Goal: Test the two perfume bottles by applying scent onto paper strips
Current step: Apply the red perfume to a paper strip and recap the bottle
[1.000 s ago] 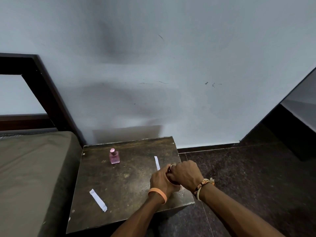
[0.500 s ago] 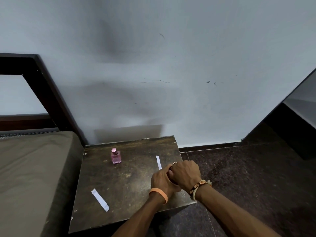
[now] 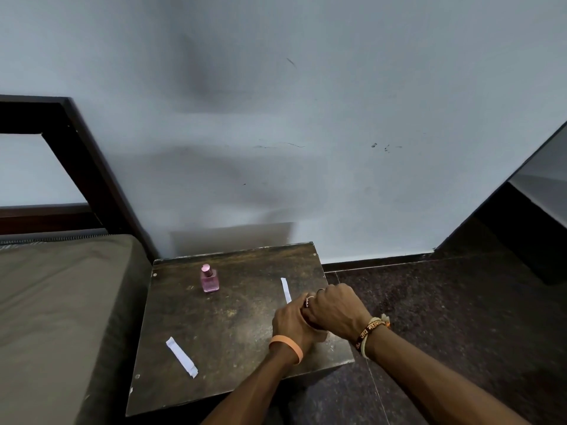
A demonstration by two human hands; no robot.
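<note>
Head view: the left hand (image 3: 291,320) and right hand (image 3: 334,308) meet right of and nearer than the pink perfume bottle (image 3: 210,279). Both sets of fingers curl tight around a small dark object (image 3: 307,303) that they almost wholly hide, so what it is cannot be told. The bottle stands upright and capped toward the back of the counter (image 3: 233,317). One paper strip (image 3: 286,290) lies right of the bottle, its near end covered by the hands. A second strip (image 3: 181,357) lies nearer than the bottle. A bed (image 3: 61,302) runs left of it, cut off by the frame edge.
</note>
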